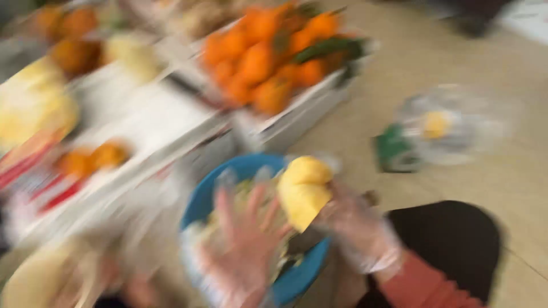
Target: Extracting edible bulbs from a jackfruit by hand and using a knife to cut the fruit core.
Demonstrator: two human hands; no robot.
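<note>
though it's all pretty blurry, right hand grips the yellow fruit piece over the blue bowl, left hand spread open just beside it, lower left.

Heavy motion blur. Both hands wear thin clear plastic disposable gloves, loose and crinkled. Left hand, over the blue bowl, shows its glove film bunching pale and whitish around the fingers and past the wrist. Right hand, just right of the bowl, has its glove ending in a baggy cuff at the wrist. Beyond that cuff, a coral-red long sleeve, soft knit look. Dark, near-black garment over the lap or knee, right of the bowl. Finer detail too blurred to tell
</note>
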